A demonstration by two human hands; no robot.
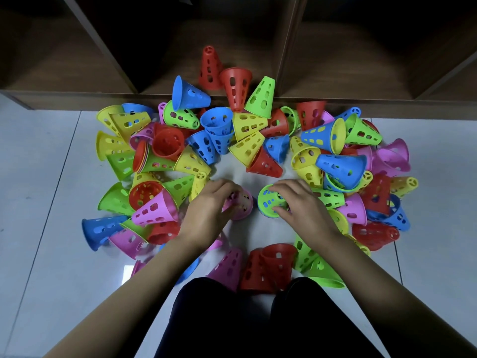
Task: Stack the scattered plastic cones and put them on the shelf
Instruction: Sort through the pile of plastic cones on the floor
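Several perforated plastic cones in red, blue, green, yellow and pink lie scattered in a ring on the pale tiled floor. My left hand (209, 205) grips a pink cone (242, 205) lying on its side, its wide mouth facing right. My right hand (299, 202) grips a green cone (269, 200) with its wide mouth facing left; a blue rim shows under it. The two held cones sit a short gap apart. A red cone (209, 68) stands upright on the brown wooden shelf (258, 34), with another red cone (236, 86) beside it.
The shelf's low front edge (77, 99) runs across the back, with dividers (286, 47) splitting it into compartments. My dark-clothed knees (232, 319) are at the bottom centre. Bare tile (240, 174) shows inside the ring of cones.
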